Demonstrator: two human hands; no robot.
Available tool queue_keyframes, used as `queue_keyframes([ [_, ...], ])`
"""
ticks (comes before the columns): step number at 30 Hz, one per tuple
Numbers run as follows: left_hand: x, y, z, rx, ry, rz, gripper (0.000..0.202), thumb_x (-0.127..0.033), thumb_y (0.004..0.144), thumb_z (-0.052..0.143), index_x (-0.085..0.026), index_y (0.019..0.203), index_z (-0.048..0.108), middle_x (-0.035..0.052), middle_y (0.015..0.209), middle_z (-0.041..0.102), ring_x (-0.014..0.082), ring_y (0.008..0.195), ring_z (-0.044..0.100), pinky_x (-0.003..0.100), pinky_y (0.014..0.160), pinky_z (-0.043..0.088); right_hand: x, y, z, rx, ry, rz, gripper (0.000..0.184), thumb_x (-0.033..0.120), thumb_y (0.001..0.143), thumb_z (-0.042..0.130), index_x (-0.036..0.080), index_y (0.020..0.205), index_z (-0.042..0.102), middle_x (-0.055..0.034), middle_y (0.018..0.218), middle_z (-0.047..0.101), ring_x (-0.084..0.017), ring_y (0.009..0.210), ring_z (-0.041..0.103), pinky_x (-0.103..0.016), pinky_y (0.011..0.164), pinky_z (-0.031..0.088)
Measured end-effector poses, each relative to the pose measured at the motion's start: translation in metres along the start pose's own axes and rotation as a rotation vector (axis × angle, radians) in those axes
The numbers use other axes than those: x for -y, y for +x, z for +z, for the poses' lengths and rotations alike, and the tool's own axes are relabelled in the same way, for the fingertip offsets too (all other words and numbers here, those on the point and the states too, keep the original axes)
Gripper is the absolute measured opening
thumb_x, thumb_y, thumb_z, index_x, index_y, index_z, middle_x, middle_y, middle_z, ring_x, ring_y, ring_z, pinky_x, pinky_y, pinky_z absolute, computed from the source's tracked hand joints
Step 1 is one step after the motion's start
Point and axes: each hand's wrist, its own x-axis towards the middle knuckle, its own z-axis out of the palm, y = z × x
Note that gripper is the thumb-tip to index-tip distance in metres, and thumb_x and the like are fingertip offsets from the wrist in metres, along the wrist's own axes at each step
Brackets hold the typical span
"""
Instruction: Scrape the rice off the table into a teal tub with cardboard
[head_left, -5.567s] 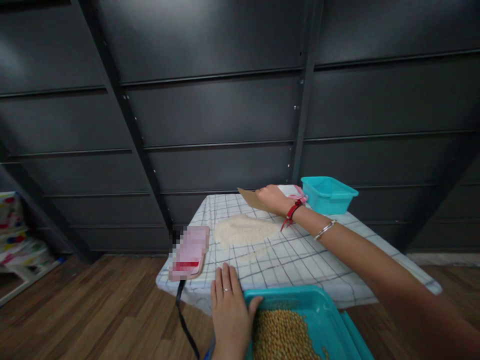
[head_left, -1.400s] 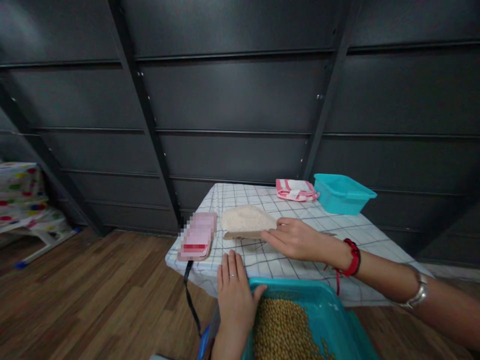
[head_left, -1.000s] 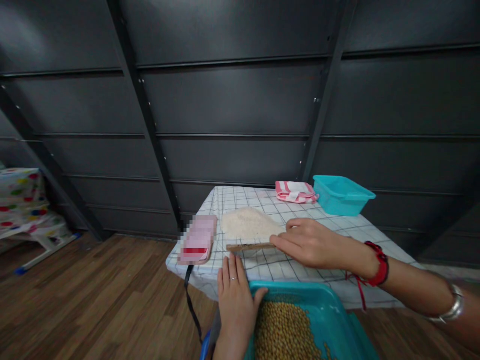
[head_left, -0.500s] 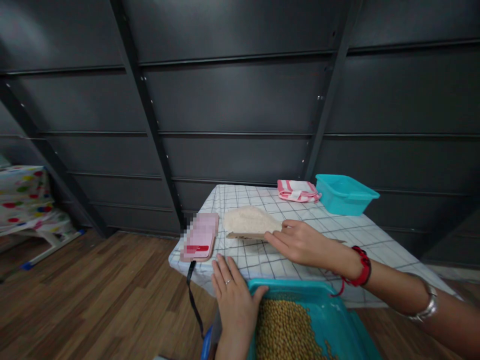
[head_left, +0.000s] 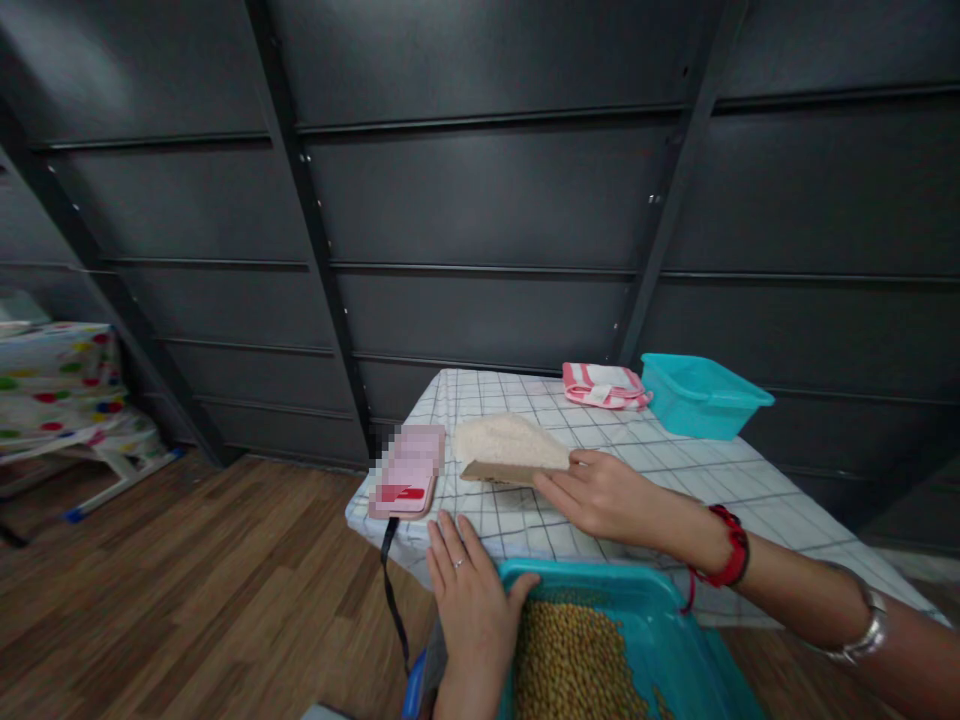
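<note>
A mound of pale, fine grain or powder [head_left: 510, 438] lies on the checked tablecloth [head_left: 517, 390]. Along its near side runs a flat strip of brown cardboard [head_left: 499, 473], whose right end my right hand [head_left: 592, 495] pinches between thumb and fingers. My left hand [head_left: 472, 610] lies flat with fingers spread, at the table's front edge and over the left rim of a teal tray [head_left: 600, 570]. Round yellow-brown beans [head_left: 570, 655] fill the tray's left part. Whether the cardboard touches the cloth I cannot tell.
A pink phone [head_left: 416, 470], partly pixelated, lies at the table's left edge, and a black strap [head_left: 390, 590] hangs below it. Farther back are a folded pink-and-white cloth [head_left: 604, 385] and a turquoise basin [head_left: 701, 400]. Dark wall panels [head_left: 480, 200] stand behind the table.
The cardboard strip has tilted, so more of its brown face shows. My left hand stays at the tray's rim. The whole view has shifted slightly.
</note>
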Motion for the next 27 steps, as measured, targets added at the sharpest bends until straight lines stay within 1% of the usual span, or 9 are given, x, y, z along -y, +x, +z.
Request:
queue_keyframes([
  [4,0.002,-0.001,0.002,0.011,0.003,0.017,0.094,-0.058,0.068,0.057,0.007,0.129,0.03,0.0357,0.132,0.034,0.0461,0.127,0.022,0.061,0.095,0.03,-0.015,0.0,-0.006,-0.04,0.004,0.065,0.027,0.0,0.085,0.03,0.009,0.095,0.053,-0.0032,0.062,0.061,-0.012,0.05,0.047,-0.029,0.054,0.036],
  [7,0.003,-0.002,0.003,-0.002,0.019,0.016,0.094,-0.059,0.068,0.056,0.006,0.13,0.028,0.035,0.133,0.034,0.0453,0.128,0.022,0.06,0.096,0.03,-0.016,0.003,-0.011,-0.039,0.055,0.086,0.026,0.003,0.087,0.029,0.011,0.094,0.052,-0.0018,0.062,0.061,-0.012,0.049,0.046,-0.028,0.054,0.035],
  [12,0.003,-0.002,0.004,-0.009,0.039,0.059,0.093,-0.057,0.07,0.054,0.005,0.132,0.026,0.0327,0.134,0.034,0.0432,0.129,0.022,0.06,0.096,0.03,-0.011,0.027,0.002,0.073,0.12,0.045,0.02,0.004,0.086,0.035,0.01,0.089,0.053,-0.0028,0.062,0.06,-0.012,0.049,0.048,-0.029,0.055,0.034],
  [15,0.002,-0.001,0.004,-0.023,0.035,0.055,0.092,-0.055,0.07,0.055,0.006,0.132,0.026,0.0317,0.132,0.038,0.0429,0.127,0.027,0.06,0.097,0.029,-0.02,0.037,0.009,0.124,0.112,0.062,0.018,0.005,0.085,0.037,0.009,0.09,0.054,-0.0034,0.063,0.062,-0.012,0.05,0.049,-0.029,0.054,0.032],
  [17,0.001,-0.001,0.004,-0.049,0.034,0.043,0.092,-0.054,0.07,0.056,0.008,0.131,0.026,0.0321,0.13,0.04,0.0436,0.125,0.029,0.06,0.096,0.029,-0.032,0.035,0.007,0.118,0.09,0.111,0.018,0.009,0.086,0.038,0.011,0.089,0.056,-0.0034,0.064,0.063,-0.013,0.051,0.051,-0.029,0.053,0.031],
  [21,-0.001,-0.001,0.004,-0.058,0.024,0.041,0.093,-0.055,0.073,0.052,0.006,0.135,0.016,0.0315,0.131,0.039,0.0431,0.125,0.029,0.06,0.095,0.03,-0.063,0.009,-0.007,0.079,0.016,0.292,0.027,0.022,0.09,0.035,0.015,0.083,0.06,-0.0046,0.066,0.064,-0.014,0.057,0.055,-0.028,0.054,0.033],
  [23,-0.002,-0.001,0.004,-0.053,0.016,0.03,0.093,-0.054,0.075,0.05,0.004,0.136,0.011,0.0309,0.133,0.038,0.0424,0.126,0.029,0.06,0.095,0.03,-0.079,-0.014,-0.013,0.087,-0.025,0.375,0.031,0.025,0.09,0.032,0.015,0.09,0.061,-0.0056,0.072,0.066,-0.014,0.059,0.056,-0.027,0.053,0.034],
  [25,-0.003,-0.001,0.003,-0.051,0.01,0.023,0.091,-0.053,0.076,0.048,0.002,0.137,0.009,0.0301,0.133,0.037,0.0417,0.127,0.028,0.059,0.096,0.03,-0.093,-0.039,-0.012,0.113,-0.044,0.439,0.034,0.026,0.091,0.029,0.016,0.103,0.059,-0.006,0.078,0.068,-0.015,0.061,0.057,-0.027,0.054,0.035],
  [27,-0.002,0.0,0.002,-0.044,0.014,0.028,0.088,-0.051,0.078,0.048,0.0,0.138,0.009,0.0293,0.134,0.037,0.0412,0.127,0.027,0.059,0.096,0.029,-0.102,-0.063,-0.007,0.136,-0.073,0.511,0.036,0.028,0.091,0.028,0.017,0.105,0.059,-0.0062,0.079,0.068,-0.015,0.06,0.058,-0.027,0.053,0.035],
])
